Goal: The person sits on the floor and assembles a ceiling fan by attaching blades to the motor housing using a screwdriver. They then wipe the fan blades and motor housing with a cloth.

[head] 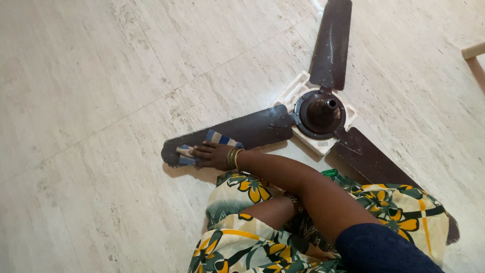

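A brown three-bladed fan [321,112] lies flat on the pale tiled floor [86,91], its motor hub facing up. It rests on a white block [299,91] under the hub, which keeps the hub steady and lifts the blades slightly so each one can be reached along its length.

A blue-striped cloth [218,139] lies on the left blade [230,134], near its outer tip. The right hand [214,154] presses down on the cloth, fingers laid flat and together over it, so the grip is a flat press rather than a pinch: the palm pushes the cloth against the blade surface. Bangles [233,157] sit at the wrist. The arm reaches out across the knee, which suits a seated person working a low thing from above.

The left hand is mostly hidden; only the forearm [273,210] shows, tucked under the right arm and against the lap, so I cannot tell whether its grip is spread or closed or what it touches.

The person sits on the floor just beside the fan, a yellow-and-green flowered garment [404,202] spread over part of the near blade [374,162]. The far blade [331,43] points away, bare and streaked with dust. At the right edge a pale wooden furniture leg [475,53] stands well apart from the fan.
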